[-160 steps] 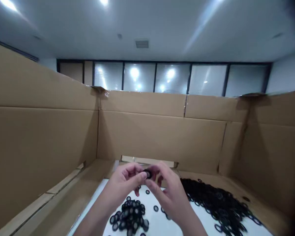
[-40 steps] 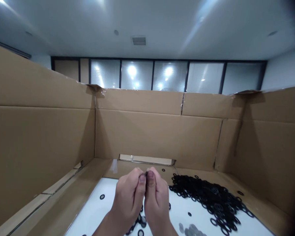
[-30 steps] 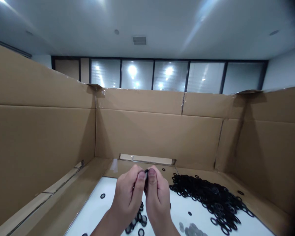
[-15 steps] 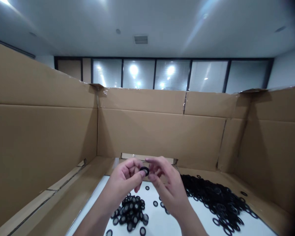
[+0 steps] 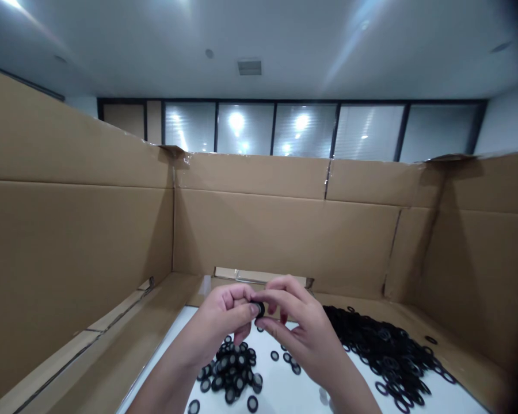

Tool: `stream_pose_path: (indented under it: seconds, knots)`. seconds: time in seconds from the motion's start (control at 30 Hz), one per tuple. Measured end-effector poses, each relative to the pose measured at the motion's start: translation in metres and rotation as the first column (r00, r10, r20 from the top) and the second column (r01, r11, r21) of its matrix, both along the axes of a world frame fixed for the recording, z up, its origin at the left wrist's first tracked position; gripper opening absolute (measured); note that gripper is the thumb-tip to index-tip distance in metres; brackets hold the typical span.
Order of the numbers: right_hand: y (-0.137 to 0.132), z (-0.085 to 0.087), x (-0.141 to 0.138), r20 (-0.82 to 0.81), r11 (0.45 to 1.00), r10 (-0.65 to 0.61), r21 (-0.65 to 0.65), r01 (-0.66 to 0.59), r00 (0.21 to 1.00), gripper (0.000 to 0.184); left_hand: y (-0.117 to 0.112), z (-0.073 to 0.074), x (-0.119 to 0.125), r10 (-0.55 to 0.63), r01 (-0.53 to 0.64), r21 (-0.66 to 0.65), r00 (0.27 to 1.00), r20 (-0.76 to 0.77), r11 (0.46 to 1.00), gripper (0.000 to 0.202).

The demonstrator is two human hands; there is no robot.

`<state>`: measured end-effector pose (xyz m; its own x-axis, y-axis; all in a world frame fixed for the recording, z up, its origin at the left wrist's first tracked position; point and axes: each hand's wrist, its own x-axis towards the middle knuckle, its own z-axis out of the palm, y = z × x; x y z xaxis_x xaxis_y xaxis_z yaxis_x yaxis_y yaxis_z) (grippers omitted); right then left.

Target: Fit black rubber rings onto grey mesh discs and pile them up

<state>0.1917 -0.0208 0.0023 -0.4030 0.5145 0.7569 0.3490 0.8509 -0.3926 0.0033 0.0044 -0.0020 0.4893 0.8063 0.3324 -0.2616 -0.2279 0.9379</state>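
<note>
Between the thumb and bent fingers of my left hand (image 5: 224, 316) is a small black ring (image 5: 261, 310). The thumb and forefinger of my right hand (image 5: 302, 325) close on the same ring from its right side, so both hands meet at it. Part of the ring is hidden by the fingers. Below my left hand, a heap of black rings with pale discs in their centres (image 5: 231, 368) lies on a white board (image 5: 285, 397). Several similar pieces (image 5: 291, 359) lie loose under my right hand.
A large heap of plain black rings (image 5: 384, 351) spreads over the board's right side. One stray ring (image 5: 431, 340) lies on cardboard beyond it. Tall cardboard walls (image 5: 263, 230) surround the board at left, back and right. A small translucent piece (image 5: 323, 395) lies beside my right forearm.
My right hand has moved in to the left, and its thumb and forefinger now touch the ring. The ring has turned from facing me to more edge-on.
</note>
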Motion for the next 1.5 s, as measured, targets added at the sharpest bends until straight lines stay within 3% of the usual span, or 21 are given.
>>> stream_pose_path:
  seconds: [0.13,0.27,0.43,0.67,0.87,0.97,1.07,1.17,1.23,1.33,1.4,1.5]
  knots:
    - [0.0,0.001,0.001,-0.017,0.998,-0.07,0.004,0.07,0.997,0.02,0.0,0.0,0.002,-0.018,0.018,-0.013,1.0,-0.018,1.0,0.027]
    - [-0.001,0.002,0.001,0.04,0.997,-0.066,-0.041,0.068,0.997,0.029,0.001,0.0,0.002,-0.008,0.008,-0.001,1.0,-0.022,1.0,0.027]
    - [0.001,-0.001,-0.005,0.028,0.989,-0.147,0.009,0.147,0.989,0.021,0.002,-0.002,0.003,-0.007,0.007,-0.004,0.999,-0.039,1.0,0.027]
    - [-0.001,0.001,0.001,0.068,0.979,-0.191,-0.063,0.195,0.979,0.054,0.01,-0.002,-0.002,0.061,-0.061,0.014,0.996,-0.061,0.998,0.029]
    - [0.0,0.001,0.0,0.123,0.986,-0.162,-0.016,0.165,0.979,0.026,0.014,-0.002,-0.004,0.027,-0.025,0.017,0.994,-0.101,1.0,0.028]
    - [0.003,-0.003,-0.007,0.091,0.977,-0.215,0.024,0.213,0.972,0.018,0.012,0.0,-0.003,0.016,-0.015,0.005,0.993,-0.116,1.0,0.031]
    - [0.004,-0.004,-0.009,0.073,0.967,-0.256,0.027,0.254,0.964,0.025,0.01,0.002,-0.003,0.003,-0.003,-0.001,0.992,-0.122,1.0,0.034]
    - [0.004,-0.001,-0.006,0.113,0.98,-0.2,0.019,0.199,0.973,0.032,0.01,0.003,-0.003,0.005,-0.005,-0.005,0.994,-0.108,1.0,0.032]
    - [0.005,-0.001,-0.005,0.13,0.984,-0.176,0.038,0.172,0.976,0.031,0.011,0.002,-0.003,0.002,-0.002,0.0,0.994,-0.106,1.0,0.031]
    - [0.007,-0.005,-0.01,0.085,0.969,-0.244,0.059,0.239,0.966,0.023,0.013,0.0,-0.004,-0.018,0.018,0.005,0.993,-0.115,1.0,0.031]
    - [0.008,-0.008,-0.014,0.047,0.955,-0.297,0.039,0.295,0.954,0.03,0.014,-0.001,-0.005,-0.012,0.013,0.01,0.992,-0.126,1.0,0.031]
    - [0.005,-0.007,-0.014,0.043,0.961,-0.275,-0.001,0.275,0.96,0.049,0.016,-0.001,-0.008,0.046,-0.042,0.031,0.987,-0.154,0.999,0.028]
